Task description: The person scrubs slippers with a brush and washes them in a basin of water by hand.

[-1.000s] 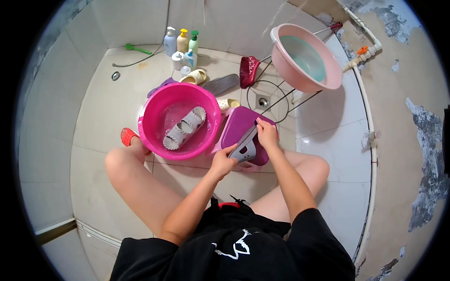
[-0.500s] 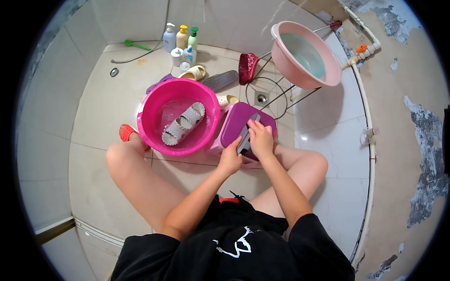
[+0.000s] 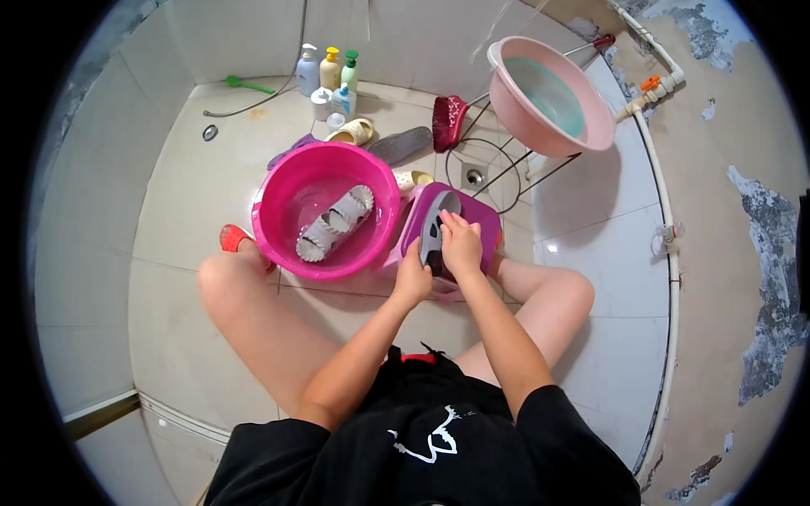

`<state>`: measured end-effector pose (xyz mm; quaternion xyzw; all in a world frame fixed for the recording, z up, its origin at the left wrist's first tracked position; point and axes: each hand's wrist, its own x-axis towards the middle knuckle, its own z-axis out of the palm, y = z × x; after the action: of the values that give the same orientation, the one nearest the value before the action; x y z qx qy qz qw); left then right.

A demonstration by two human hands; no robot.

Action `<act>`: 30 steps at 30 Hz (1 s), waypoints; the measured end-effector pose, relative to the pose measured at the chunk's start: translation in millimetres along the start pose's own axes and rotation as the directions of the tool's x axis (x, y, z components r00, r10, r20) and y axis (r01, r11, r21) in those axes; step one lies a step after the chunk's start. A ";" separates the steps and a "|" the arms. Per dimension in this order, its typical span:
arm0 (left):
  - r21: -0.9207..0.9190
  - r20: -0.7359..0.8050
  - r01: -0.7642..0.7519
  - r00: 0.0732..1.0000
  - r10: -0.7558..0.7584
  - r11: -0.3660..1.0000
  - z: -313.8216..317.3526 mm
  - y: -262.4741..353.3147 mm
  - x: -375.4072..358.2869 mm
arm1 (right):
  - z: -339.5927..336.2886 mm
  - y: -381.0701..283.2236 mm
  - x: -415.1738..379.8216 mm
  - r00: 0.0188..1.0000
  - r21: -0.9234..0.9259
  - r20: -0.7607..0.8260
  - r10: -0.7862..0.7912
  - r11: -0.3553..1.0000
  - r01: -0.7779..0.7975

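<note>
A grey slipper with dark patches (image 3: pixel 432 229) is held over the purple-topped stool (image 3: pixel 481 221). My left hand (image 3: pixel 413 274) is closed on its left edge near the lower end. Against its right side, my right hand (image 3: pixel 461 244) presses with the fingers together; whether anything lies under them is hidden. Left of the stool stands a bright pink basin (image 3: pixel 272 211) with some water, and a wet grey-white slipper (image 3: pixel 336 222) lies slanted inside it.
Several pump bottles (image 3: pixel 327 72) stand by the back wall. Cream slippers (image 3: pixel 353 132), a grey insole-shaped piece (image 3: pixel 401 145) and a red brush (image 3: pixel 447 122) lie behind the basin. A pale pink basin (image 3: pixel 595 110) rests on a metal rack at the right.
The slipper in my hands has turned from edge-on to show more of its broad face. My right hand has shifted slightly left and down.
</note>
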<state>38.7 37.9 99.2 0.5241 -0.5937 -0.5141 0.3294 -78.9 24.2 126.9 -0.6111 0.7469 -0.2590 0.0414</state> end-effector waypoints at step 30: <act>-0.896 0.443 0.436 0.872 -0.208 -0.079 -29.0 29.8 -0.2 | -10.0 -56.8 -66.1 0.989 0.218 -0.094 -0.114 0.967 0.132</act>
<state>57.3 28.1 135.1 0.2241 0.0557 -0.8804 0.4141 -15.5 82.6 143.5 -0.6367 0.6747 -0.3679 0.0634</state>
